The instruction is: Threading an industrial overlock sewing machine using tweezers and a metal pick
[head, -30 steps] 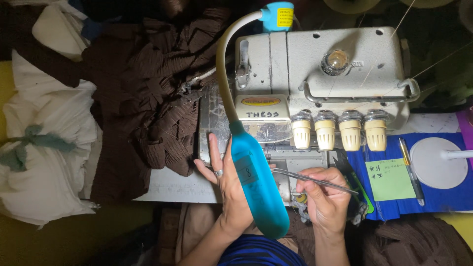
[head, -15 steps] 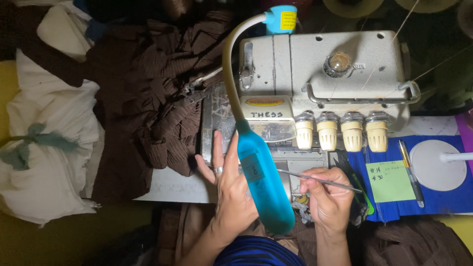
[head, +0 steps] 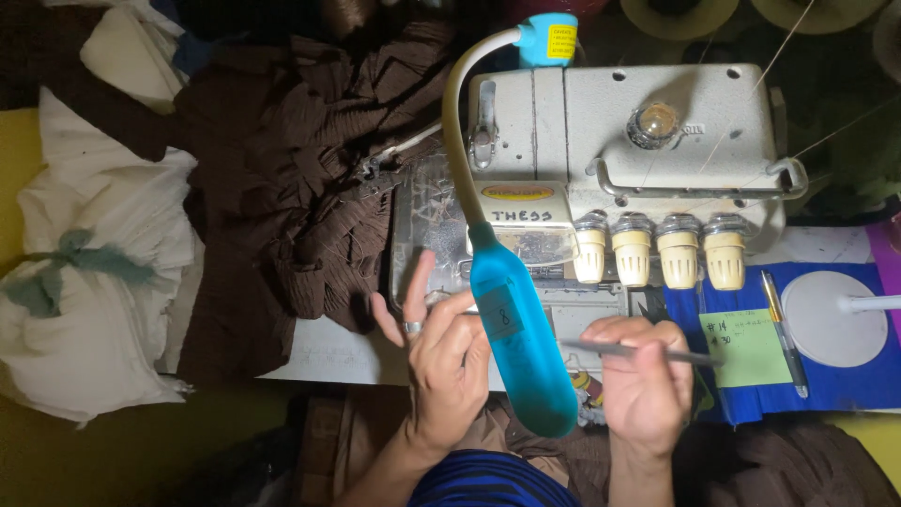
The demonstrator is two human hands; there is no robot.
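While my right hand (head: 643, 385) pinches the thin metal tweezers (head: 648, 352) near the table's front edge, their tip pointing left behind the blue lamp head (head: 521, 343), my left hand (head: 441, 361) sits beside it with fingers loosely spread, touching the machine's lower front. I judge this to be the threading step on the grey overlock machine (head: 638, 160); the lamp hides the exact spot. Next calls for steady tweezers and a clear sightline around the lamp. Right of my hand lie a green note (head: 746, 347) and a pen (head: 784, 329). Farther left, brown ribbed fabric (head: 282, 188) is heaped beside the machine.
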